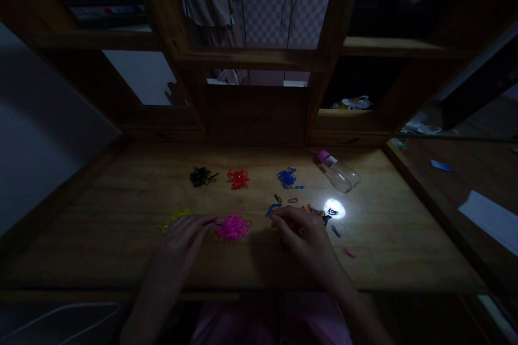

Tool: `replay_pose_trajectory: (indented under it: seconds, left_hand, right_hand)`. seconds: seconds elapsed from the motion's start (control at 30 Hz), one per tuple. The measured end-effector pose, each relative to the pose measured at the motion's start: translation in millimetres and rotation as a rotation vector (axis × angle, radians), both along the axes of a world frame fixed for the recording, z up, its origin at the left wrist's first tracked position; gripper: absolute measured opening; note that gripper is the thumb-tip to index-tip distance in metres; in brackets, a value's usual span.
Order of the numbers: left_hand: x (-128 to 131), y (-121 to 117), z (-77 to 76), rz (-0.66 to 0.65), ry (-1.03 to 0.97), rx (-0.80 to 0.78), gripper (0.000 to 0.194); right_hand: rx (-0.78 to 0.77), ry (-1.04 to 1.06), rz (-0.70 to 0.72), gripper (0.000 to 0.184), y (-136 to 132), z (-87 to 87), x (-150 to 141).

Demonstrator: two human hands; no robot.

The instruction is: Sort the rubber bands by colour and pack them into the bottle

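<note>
since the left hand [186, 233], fingertips bunched, is beside the pink pile [233, 228], a careless sweep could scatter it. the right hand [306, 230], likewise bunched, is near a blue piece [273, 208]; whether either pinches anything cannot be told.

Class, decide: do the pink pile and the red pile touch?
Apart: the head view shows bare wood between the pink pile and the red pile beyond it.

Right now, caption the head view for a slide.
Left hand beside pink pile, right hand at mixed-color pile, on a wooden desk.
</note>
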State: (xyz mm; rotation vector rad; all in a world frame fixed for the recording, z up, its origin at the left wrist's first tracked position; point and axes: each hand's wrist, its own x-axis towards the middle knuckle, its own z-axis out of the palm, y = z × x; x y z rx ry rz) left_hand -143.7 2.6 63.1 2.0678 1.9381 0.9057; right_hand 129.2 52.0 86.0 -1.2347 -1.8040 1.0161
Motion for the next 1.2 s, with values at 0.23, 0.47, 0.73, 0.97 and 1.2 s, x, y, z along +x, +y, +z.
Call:
replay_pose_trajectory:
  seconds: [0.23,0.47,0.73,0.97,1.2]
  left_hand:
    - [35.4,-13.1,18.3,-0.01,-0.225,-0.072,0.023]
    - [60.6,-17.2,16.0,-0.031,-0.302,-0.065,0.016]
    - [72.5,-12.9,13.6,0.068,-0.392,-0.13,0.017]
    - [75.7,-13.7,12.6,0.069,-0.4,-0.126,0.018]
    - [74.4,-16.3,14.9,0.092,-0.407,-0.139,0.019]
  right_hand:
    - [0.017,0.021,0.161,0.015,-11.5,5.7,-13.3]
    - [0.035,-0.019,0.222,0.018,-17.4,8.1,-16.1]
    - [-0.008,-0.009,0.189,0.014,-17.7,7.5,-16.0]
    - [-0.033,-0.011,0.175,0.01,-18.1,5.1,-14.7]
    - [-0.054,-0.016,0.178,0.011,-18.4,6.6,-14.8]
